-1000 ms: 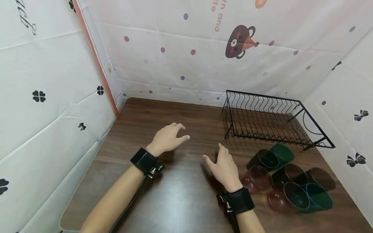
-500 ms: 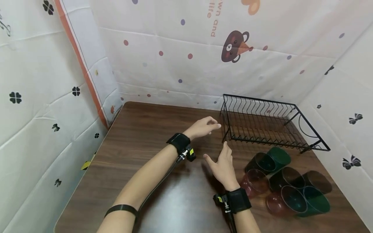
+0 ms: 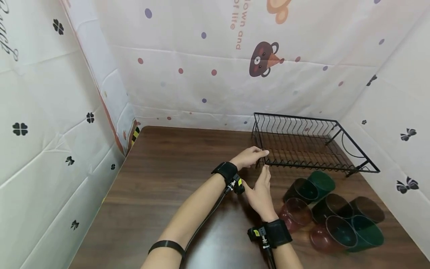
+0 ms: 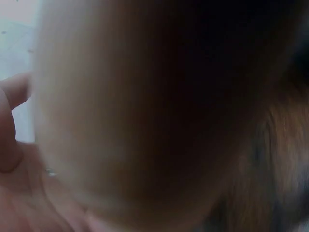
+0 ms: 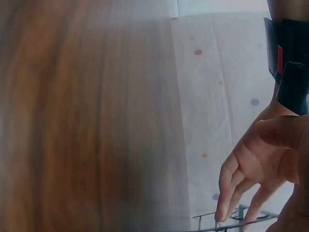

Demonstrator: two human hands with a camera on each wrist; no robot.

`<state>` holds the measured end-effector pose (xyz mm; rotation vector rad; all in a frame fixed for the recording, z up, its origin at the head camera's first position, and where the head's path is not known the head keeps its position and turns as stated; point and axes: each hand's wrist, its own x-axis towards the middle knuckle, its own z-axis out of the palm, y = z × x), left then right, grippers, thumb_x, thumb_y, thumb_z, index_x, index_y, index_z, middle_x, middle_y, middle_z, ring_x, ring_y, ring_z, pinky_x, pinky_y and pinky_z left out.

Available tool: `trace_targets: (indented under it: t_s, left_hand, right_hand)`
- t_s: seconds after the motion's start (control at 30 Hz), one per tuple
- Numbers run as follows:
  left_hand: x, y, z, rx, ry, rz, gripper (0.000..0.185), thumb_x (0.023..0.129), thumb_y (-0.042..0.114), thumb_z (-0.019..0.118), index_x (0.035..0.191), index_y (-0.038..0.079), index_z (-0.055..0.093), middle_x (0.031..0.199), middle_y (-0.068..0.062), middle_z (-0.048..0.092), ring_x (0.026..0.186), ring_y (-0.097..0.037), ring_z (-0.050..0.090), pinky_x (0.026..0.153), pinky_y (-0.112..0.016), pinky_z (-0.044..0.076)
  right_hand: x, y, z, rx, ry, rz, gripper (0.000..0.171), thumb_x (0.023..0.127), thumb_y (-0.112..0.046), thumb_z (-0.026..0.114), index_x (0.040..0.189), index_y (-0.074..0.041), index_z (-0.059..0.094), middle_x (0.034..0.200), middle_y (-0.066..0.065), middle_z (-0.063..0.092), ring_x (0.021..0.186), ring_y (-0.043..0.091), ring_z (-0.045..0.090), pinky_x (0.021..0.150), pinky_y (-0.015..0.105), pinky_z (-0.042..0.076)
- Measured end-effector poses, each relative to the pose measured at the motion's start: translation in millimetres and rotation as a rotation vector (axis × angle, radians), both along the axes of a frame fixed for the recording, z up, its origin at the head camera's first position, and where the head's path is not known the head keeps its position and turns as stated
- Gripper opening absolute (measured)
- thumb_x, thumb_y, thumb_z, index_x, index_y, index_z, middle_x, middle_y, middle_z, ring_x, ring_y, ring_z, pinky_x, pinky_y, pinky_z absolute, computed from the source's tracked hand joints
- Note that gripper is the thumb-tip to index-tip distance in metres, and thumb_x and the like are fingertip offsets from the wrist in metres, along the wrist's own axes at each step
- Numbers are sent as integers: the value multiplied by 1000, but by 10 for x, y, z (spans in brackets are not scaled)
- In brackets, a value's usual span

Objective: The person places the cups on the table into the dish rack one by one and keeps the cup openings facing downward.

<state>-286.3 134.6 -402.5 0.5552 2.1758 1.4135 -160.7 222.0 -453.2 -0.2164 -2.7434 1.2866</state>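
Note:
In the head view, my left hand [image 3: 249, 157] is at the near left end of a black wire dish rack [image 3: 302, 163]. Its thumb extends over the rack's end, and contact is unclear. The right wrist view shows the left hand [image 5: 256, 162] with fingers loosely extended down at the rack's rail [image 5: 236, 225]. Just below, my right hand [image 3: 260, 198] points toward the rack's near left corner with straight fingers and the thumb apart, holding nothing. A blurred close surface [image 4: 130, 111] fills most of the left wrist view, beside part of a palm [image 4: 29, 193].
Several tinted tumblers stand clustered right of my right hand, among them a red cup [image 3: 295, 215], a green cup [image 3: 322, 183] and a dark cup [image 3: 300, 190]. The brown wooden table [image 3: 161, 179] meets a printed white cloth [image 3: 188, 86] behind and at both sides.
My left hand has moved right and reached the rack's left end. The right hand has stayed nearly in place. The head view has shifted slightly; rack and cups look unmoved.

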Motion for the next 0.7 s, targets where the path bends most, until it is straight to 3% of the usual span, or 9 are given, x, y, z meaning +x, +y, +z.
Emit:
trace_targets:
  t_s: [0.13, 0.37, 0.57, 0.7]
  left_hand:
    - [-10, 19, -22, 33, -41, 35, 65, 103, 57, 49, 149, 11, 48, 150, -12, 52, 127, -33, 61, 105, -52, 50]
    - [-28, 50, -15, 38, -16, 2, 46, 106, 47, 50, 128, 10, 65, 139, -8, 59, 123, -32, 64, 107, -51, 49]
    - [-24, 61, -2, 66, -6, -11, 41, 105, 45, 52, 117, 9, 67, 131, -8, 62, 119, -35, 66, 108, -50, 48]
    - [-57, -4, 10, 62, -11, 5, 40, 105, 45, 54, 115, 9, 68, 131, -7, 64, 117, -33, 67, 107, -51, 48]
  right_hand:
    - [-15, 12, -24, -14, 5, -7, 101, 102, -38, 59, 161, -14, -19, 169, 18, -18, 156, 47, -4, 120, 67, 19]
    - [-27, 32, -44, -35, 18, 7, 97, 103, -37, 59, 163, -14, -14, 170, 16, -15, 156, 47, -2, 119, 68, 20]
    - [-51, 97, -12, -3, 49, 16, 98, 102, -37, 60, 163, -13, -12, 170, 18, -12, 155, 49, 0, 118, 70, 20]
    - [-75, 106, 6, 1, 40, 38, 101, 100, -47, 61, 163, -10, -9, 170, 18, -10, 155, 48, 0, 118, 70, 19]
